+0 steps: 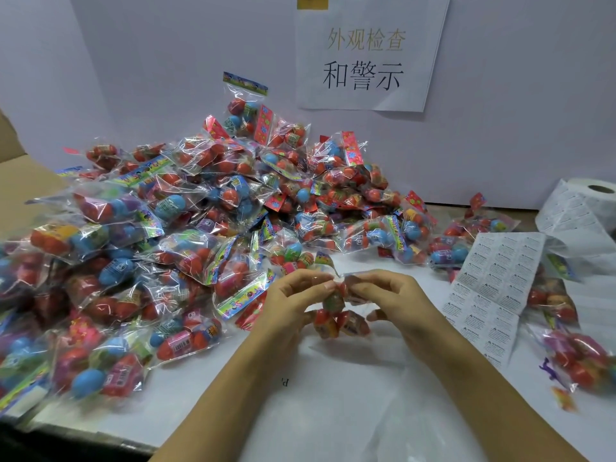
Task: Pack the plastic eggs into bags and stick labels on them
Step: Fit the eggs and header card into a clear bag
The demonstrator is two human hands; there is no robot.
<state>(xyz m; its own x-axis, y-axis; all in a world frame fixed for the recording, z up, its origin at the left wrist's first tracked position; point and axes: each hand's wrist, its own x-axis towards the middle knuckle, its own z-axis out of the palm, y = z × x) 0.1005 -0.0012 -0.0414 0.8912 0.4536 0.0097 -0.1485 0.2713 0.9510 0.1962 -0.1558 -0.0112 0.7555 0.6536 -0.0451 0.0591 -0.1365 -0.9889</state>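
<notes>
Both my hands hold one clear bag of plastic eggs above the white table. My left hand pinches the bag's top from the left, and my right hand pinches it from the right. Red and orange eggs hang inside the bag below my fingers. A strip of white warning labels lies on the table to the right of my right hand. It runs from a label roll at the far right.
A large heap of filled egg bags covers the left and back of the table. A few more bags lie at the right edge. A cardboard box flap stands at far left. A paper sign hangs on the wall.
</notes>
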